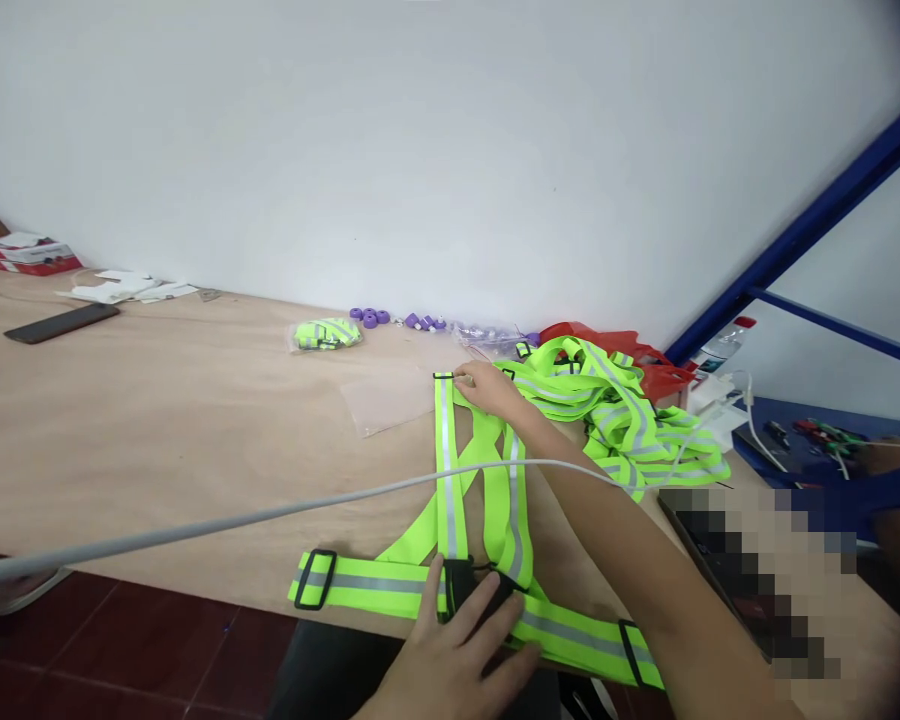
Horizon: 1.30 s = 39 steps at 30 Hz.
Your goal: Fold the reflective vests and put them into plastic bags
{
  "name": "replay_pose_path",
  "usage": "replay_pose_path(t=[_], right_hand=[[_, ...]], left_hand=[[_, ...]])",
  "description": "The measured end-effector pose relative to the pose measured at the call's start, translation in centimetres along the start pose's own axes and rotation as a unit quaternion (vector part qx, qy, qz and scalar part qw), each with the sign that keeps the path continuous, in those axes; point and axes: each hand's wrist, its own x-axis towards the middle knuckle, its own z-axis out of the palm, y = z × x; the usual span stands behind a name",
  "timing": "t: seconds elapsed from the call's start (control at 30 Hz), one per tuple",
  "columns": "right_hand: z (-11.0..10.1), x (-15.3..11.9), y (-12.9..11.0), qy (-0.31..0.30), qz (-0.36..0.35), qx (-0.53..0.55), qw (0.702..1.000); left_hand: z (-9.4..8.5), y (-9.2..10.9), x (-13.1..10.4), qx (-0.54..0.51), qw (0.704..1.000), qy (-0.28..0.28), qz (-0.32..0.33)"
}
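**Pale cable (120, 546) over the view, two hands on a reflective harness (450, 520)**

The cable runs in front of everything, thickest at the left edge and crossing the harness straps. Below it, the left hand (450, 650) lies palm down with its fingers spread moderately wide, their tips touching a black centre piece (461, 585) and the bands beside it. Farther up, the right hand (493, 392) has its fingertips drawn together narrowly at the top of a strap, just beside a small black slider (444, 376); whether they pinch the fabric, I cannot tell.

Print on the red-and-white box (26, 255) at the far left is too small to read, as is the label of the red-capped plastic bottle (724, 345).

The harness lies along the near edge of the wooden table (217, 420). Its fluorescent yellow-green webbing carries a silver-grey stripe; long straps run away from the camera, and the waist band stretches to both sides, with a black rectangular buckle (316, 580) near its left end. A tangled heap of matching webbing (630, 410) lies to the right, and a clear plastic bag (382, 402) lies flat left of the right hand.
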Motion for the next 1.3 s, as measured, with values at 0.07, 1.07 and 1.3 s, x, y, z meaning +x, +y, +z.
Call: replay_pose_path(t=[0.07,1.07,1.3], right_hand=[[0.1,2.2,-0.1,-0.015,0.013,-0.008,1.0],[-0.9,8.9,0.2,-0.141,-0.043,-0.088,0.985],[-0.7,9.6,0.3,-0.091,-0.069,-0.043,0.992]], left_hand=[[0.5,-0.1,-0.1,0.012,0.999,0.038,-0.003],[0.6,-1.1,1.4,-0.044,0.986,0.137,-0.078],[0.3,-1.0,1.4,-0.081,0.988,0.103,-0.077]])
